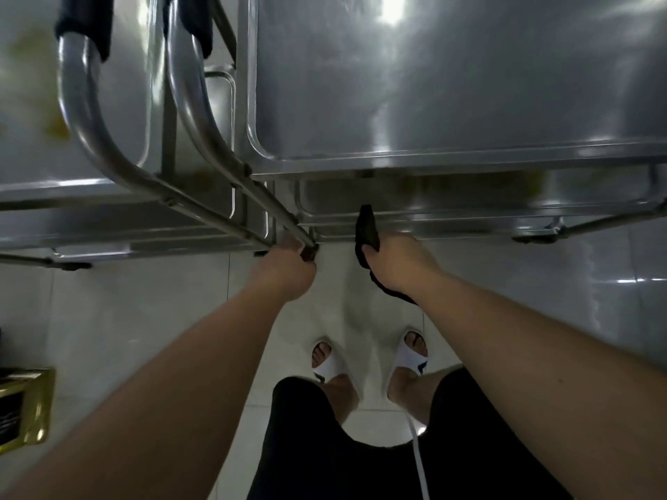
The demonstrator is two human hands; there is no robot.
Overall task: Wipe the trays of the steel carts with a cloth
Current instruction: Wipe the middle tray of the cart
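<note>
Looking down past our own arms, we have two steel carts side by side along the top of the frame. Our left hand [288,268], just left of centre, has its fingers curled tight around the lower end of a steel handle tube [202,113], where that tube meets the cart frame. Our right hand [395,263], just right of centre, grips a dark cloth [367,229]; one end of it pokes up against the near edge of the lower tray [469,200], and the rest trails down beneath the wrist. Above that, filling the upper right, the top tray [451,84] of the right cart shines with reflected light. Over in the upper left, the left cart's tray [25,102] carries yellowish smears, and similar smears show on the lower tray. Two black grips [84,25] wrap the handle tubes at the top edge. Down at bottom centre, our feet in white slides [330,366] stand on the pale tiled floor [144,304].
</note>
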